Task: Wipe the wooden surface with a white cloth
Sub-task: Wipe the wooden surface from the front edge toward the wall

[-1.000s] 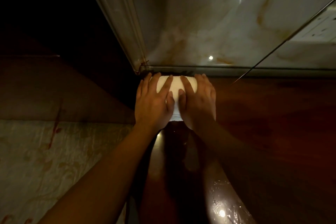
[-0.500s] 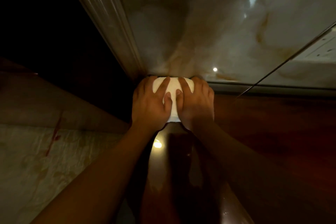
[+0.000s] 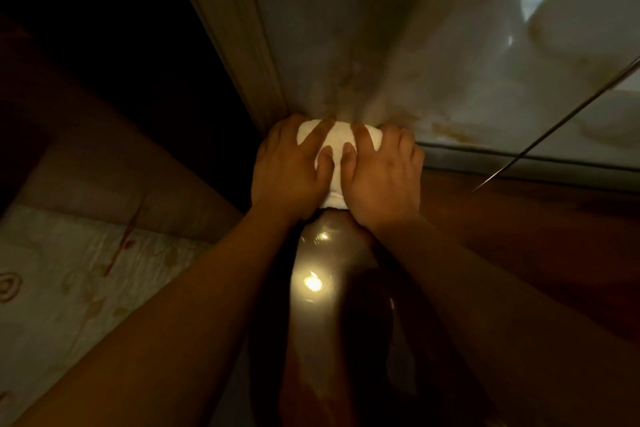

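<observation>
A folded white cloth (image 3: 335, 146) lies on the glossy dark wooden surface (image 3: 519, 236), pushed up against the far corner where the wood meets a marble-like wall. My left hand (image 3: 289, 170) presses flat on the cloth's left half, fingers spread. My right hand (image 3: 384, 173) presses on its right half, thumbs nearly touching in the middle. Most of the cloth is hidden under both palms.
A pale marble-patterned wall panel (image 3: 450, 45) rises behind the wood, with a metal trim strip (image 3: 228, 28) on its left edge. A thin dark cable (image 3: 554, 125) crosses at right. A patterned light fabric (image 3: 69, 281) lies at lower left. Light spots reflect off the wood.
Both hands have pushed the cloth forward along the wood until it meets the wall corner; the trim gap seen ahead of the cloth earlier is now covered.
</observation>
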